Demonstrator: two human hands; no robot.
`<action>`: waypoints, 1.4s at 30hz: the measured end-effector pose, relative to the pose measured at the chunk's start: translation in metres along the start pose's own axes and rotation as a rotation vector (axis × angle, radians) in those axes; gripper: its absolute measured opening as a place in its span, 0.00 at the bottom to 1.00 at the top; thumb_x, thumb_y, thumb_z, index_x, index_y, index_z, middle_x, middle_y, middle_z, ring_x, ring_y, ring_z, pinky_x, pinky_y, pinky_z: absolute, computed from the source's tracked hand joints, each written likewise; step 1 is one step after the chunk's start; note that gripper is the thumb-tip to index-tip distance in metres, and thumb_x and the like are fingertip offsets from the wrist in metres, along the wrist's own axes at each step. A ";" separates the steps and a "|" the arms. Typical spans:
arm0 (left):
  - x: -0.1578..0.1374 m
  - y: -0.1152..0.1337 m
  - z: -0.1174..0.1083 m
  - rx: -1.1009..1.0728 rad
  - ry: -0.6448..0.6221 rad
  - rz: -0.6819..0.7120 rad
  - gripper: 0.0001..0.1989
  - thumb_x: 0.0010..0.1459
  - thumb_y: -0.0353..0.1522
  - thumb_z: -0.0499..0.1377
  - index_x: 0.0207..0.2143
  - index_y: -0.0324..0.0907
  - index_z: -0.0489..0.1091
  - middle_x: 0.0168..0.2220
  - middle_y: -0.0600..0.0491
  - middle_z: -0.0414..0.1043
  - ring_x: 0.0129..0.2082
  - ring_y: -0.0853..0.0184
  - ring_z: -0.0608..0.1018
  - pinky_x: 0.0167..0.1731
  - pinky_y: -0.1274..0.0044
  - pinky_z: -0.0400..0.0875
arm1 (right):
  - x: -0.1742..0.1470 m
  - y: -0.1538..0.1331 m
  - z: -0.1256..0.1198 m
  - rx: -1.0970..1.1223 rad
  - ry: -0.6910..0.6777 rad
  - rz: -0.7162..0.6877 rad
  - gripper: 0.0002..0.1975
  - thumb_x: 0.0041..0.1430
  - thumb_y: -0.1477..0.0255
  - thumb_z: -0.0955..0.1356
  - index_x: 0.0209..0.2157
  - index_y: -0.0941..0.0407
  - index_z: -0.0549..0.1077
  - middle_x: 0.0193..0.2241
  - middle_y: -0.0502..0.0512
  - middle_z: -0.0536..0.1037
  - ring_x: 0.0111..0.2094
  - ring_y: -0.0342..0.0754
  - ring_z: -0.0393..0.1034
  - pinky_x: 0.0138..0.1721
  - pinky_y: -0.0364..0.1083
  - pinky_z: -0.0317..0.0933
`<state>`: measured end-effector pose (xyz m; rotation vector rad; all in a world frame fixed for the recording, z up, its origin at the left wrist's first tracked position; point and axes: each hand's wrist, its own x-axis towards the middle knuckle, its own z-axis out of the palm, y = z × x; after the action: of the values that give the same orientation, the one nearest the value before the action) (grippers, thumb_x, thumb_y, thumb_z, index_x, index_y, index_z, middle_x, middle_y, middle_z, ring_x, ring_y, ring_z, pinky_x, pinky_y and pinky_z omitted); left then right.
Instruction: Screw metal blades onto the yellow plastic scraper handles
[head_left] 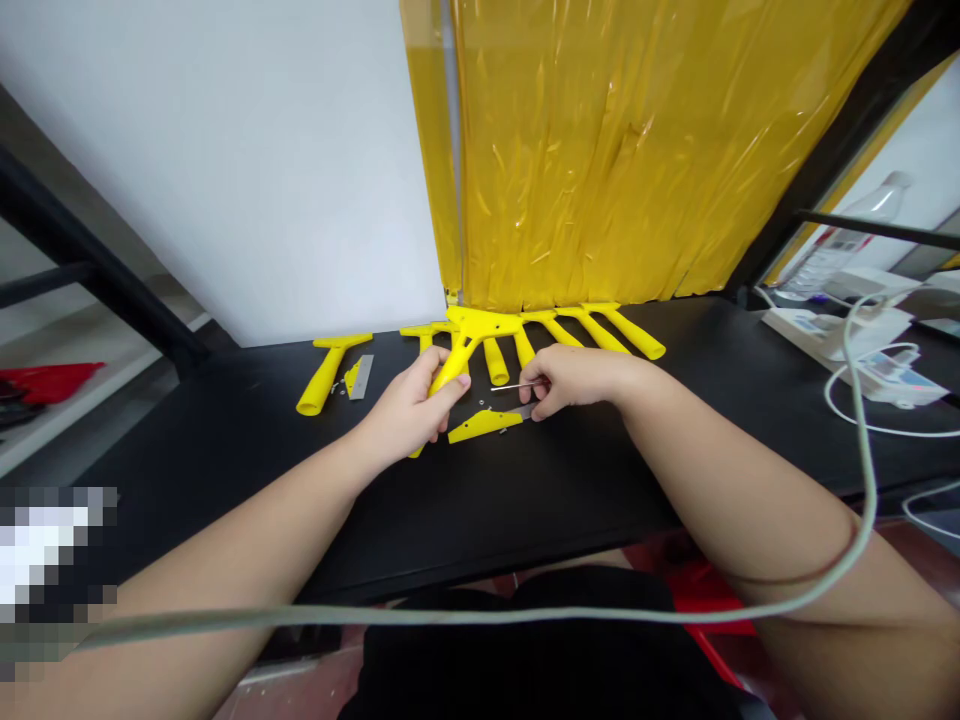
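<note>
My left hand [416, 400] is closed around a yellow plastic scraper handle [450, 370], its wide T-shaped head tilted up and away from me. In my right hand [559, 380] is a thin metal rod [506, 386] that points left; its far end is hidden by the fingers. The thumb and fingertips of that hand are at the grey blade beside a loose yellow clamp plate [484, 426] lying on the black table. Tiny screws and nuts [482, 403] are scattered around this plate.
Several more yellow scraper handles [630, 330] lie along the back of the black table [375, 530]. At left are another handle [322, 380] and a blade with its yellow plate [361, 377]. A pale cable [525, 614] crosses before me; power strips [855, 350] stand at right.
</note>
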<state>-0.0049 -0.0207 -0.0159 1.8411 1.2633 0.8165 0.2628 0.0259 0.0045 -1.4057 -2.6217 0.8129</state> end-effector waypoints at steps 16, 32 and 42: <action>0.009 0.000 -0.008 -0.185 0.076 -0.055 0.11 0.59 0.39 0.58 0.39 0.41 0.70 0.25 0.55 0.68 0.24 0.66 0.75 0.19 0.77 0.70 | -0.005 0.006 -0.012 0.048 -0.093 0.040 0.06 0.52 0.69 0.75 0.25 0.54 0.77 0.24 0.50 0.76 0.26 0.45 0.66 0.28 0.46 0.57; 0.010 0.005 -0.012 -0.407 -0.016 -0.128 0.13 0.67 0.36 0.56 0.51 0.49 0.58 0.33 0.59 0.71 0.15 0.72 0.73 0.12 0.81 0.68 | 0.001 0.012 -0.010 0.855 0.161 -0.080 0.14 0.44 0.75 0.77 0.26 0.55 0.68 0.25 0.51 0.78 0.23 0.40 0.66 0.20 0.39 0.49; 0.009 0.004 -0.011 -0.446 -0.114 -0.118 0.08 0.60 0.31 0.58 0.42 0.43 0.63 0.37 0.54 0.70 0.17 0.72 0.74 0.10 0.80 0.66 | 0.001 -0.002 -0.009 0.871 0.248 -0.110 0.16 0.42 0.77 0.78 0.36 0.57 0.77 0.27 0.48 0.74 0.25 0.39 0.63 0.20 0.40 0.49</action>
<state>-0.0093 -0.0107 -0.0062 1.4219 1.0100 0.8373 0.2631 0.0290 0.0129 -1.0012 -1.7571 1.4043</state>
